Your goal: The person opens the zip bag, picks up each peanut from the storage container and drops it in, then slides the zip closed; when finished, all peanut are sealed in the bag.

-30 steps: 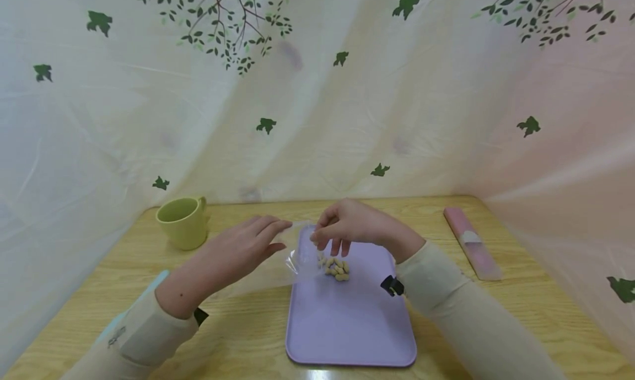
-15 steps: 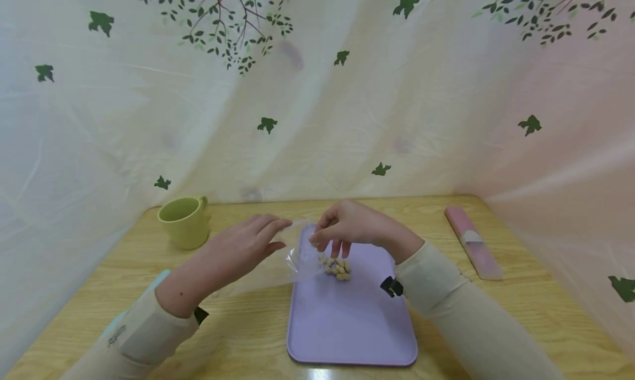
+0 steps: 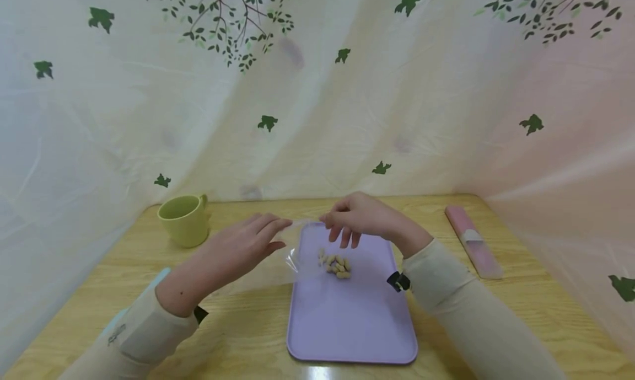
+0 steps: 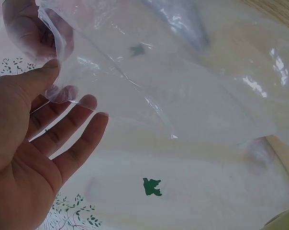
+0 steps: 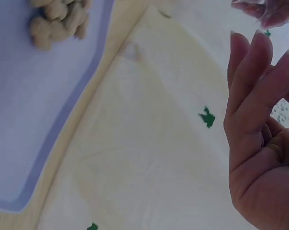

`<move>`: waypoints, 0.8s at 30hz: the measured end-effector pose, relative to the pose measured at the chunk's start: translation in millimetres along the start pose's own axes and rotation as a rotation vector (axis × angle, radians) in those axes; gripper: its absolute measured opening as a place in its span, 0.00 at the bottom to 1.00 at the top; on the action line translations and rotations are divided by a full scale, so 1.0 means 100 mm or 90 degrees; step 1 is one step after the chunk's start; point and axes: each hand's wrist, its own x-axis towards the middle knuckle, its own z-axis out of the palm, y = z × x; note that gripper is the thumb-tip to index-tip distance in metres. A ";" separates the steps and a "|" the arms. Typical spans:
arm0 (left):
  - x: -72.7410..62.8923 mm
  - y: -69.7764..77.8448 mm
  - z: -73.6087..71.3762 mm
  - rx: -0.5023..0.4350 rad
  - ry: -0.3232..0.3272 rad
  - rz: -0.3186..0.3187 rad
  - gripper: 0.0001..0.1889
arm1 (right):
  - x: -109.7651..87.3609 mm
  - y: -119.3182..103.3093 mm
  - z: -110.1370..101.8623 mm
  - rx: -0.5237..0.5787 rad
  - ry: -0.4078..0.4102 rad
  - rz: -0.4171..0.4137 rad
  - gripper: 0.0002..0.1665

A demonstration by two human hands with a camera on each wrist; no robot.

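Clear plastic bag (image 4: 197,96) stretches from your left hand (image 3: 245,245) over the left edge of the lilac tray (image 3: 352,325), partly above the tabletop (image 3: 238,325). Your left thumb and forefinger pinch its rim, the other fingers spread apart; your right hand (image 3: 362,217) is raised over the tray, near the rim, and whether its fingertips hold film or anything else cannot be told. With so slight a pinch on thin, slick film, the rim could slip or fold inward, and a piece dropped at the mouth might miss. Sagging plastic could also drag pale nuts (image 3: 339,267) out of their heap. Count one bag, one tray, one green mug (image 3: 184,225), one pink case (image 3: 468,239) and one light blue thing (image 3: 157,282) partly hidden by your left sleeve; the nuts overlap, roughly a dozen, no exact tally possible.
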 end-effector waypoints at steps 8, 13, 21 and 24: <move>-0.02 0.01 0.00 -0.011 -0.001 0.001 0.25 | 0.10 0.27 -0.03 -0.025 0.017 0.041 0.21; -0.03 0.02 -0.02 -0.013 -0.007 -0.005 0.25 | 0.16 0.44 -0.02 -0.072 -0.018 0.068 0.17; -0.01 0.03 -0.02 -0.012 -0.010 -0.005 0.25 | 0.19 0.62 0.04 -0.164 -0.096 0.111 0.09; -0.01 0.03 -0.02 -0.010 -0.009 -0.005 0.25 | 0.20 0.63 0.07 -0.179 -0.118 0.124 0.08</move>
